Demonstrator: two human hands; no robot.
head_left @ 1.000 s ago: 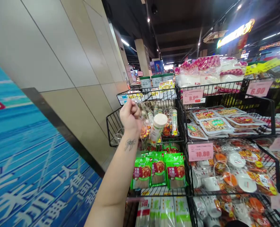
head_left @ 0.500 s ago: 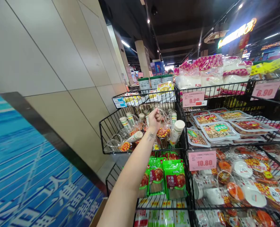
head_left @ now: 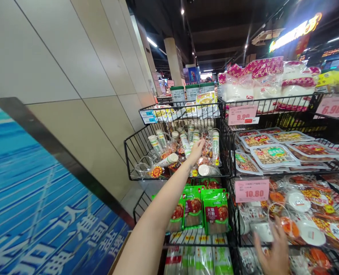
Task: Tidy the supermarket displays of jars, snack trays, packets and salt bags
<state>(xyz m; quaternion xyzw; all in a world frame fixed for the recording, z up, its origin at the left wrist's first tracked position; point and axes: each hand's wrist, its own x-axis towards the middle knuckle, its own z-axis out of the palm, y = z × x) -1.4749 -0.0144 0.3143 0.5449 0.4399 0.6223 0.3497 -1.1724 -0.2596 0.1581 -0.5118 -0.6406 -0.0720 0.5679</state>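
My left hand [head_left: 197, 148] reaches into the upper wire basket [head_left: 126, 160], over clear packs with carry loops. Its fingers look stretched out and hold nothing I can make out; part of them is turned away from view. Around it lie white-capped tubes [head_left: 186, 143] and packs of reddish food with round red-and-yellow labels [head_left: 157, 172]. A white-capped pack [head_left: 205, 170] lies at the basket's front, just below the hand. My right hand [head_left: 274, 248], slightly blurred, is open with fingers spread in front of the lower right basket, close to a looped plastic pack [head_left: 277, 210].
Green noodle bags [head_left: 216, 210] hang below the upper basket. Flat sealed trays [head_left: 275, 156] fill the right shelf, with a pink price card [head_left: 252, 190] on its edge. A panelled wall [head_left: 100, 126] and blue sign board [head_left: 43, 198] border the left.
My left hand has gone from a closed fist to stretched fingers, slightly lower and right. The front white-capped pack now lies flatter. My right hand has come into view at lower right.
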